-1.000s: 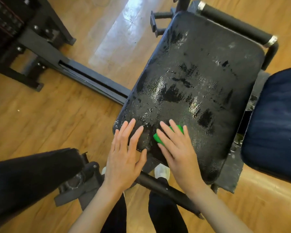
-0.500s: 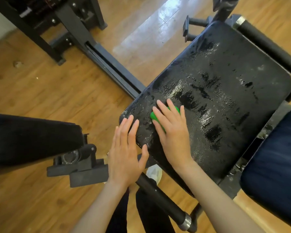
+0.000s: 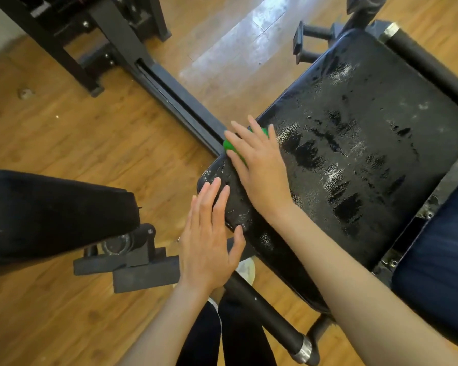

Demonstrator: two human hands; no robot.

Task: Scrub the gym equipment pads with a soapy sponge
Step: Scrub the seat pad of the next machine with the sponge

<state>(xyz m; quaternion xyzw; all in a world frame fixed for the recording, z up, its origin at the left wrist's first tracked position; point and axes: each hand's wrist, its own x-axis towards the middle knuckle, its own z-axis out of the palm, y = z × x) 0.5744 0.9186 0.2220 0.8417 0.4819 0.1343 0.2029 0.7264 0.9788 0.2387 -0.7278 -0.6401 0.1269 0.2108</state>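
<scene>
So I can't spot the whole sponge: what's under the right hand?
A green sponge lies under the right hand, pressed flat on the wet black pad. Only green edges show beyond the fingers; the hand covers the rest of it.

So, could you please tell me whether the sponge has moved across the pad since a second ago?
Yes. The green sponge, under the right hand, slid from the black pad's near edge along its left side, toward the far end.

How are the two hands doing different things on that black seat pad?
The right hand lies flat over a green sponge, pressing it onto the wet pad; the left hand has nothing under it. The right hand sits farther up the pad's edge; the left hand rests at the near corner. Both have straight fingers.
</scene>
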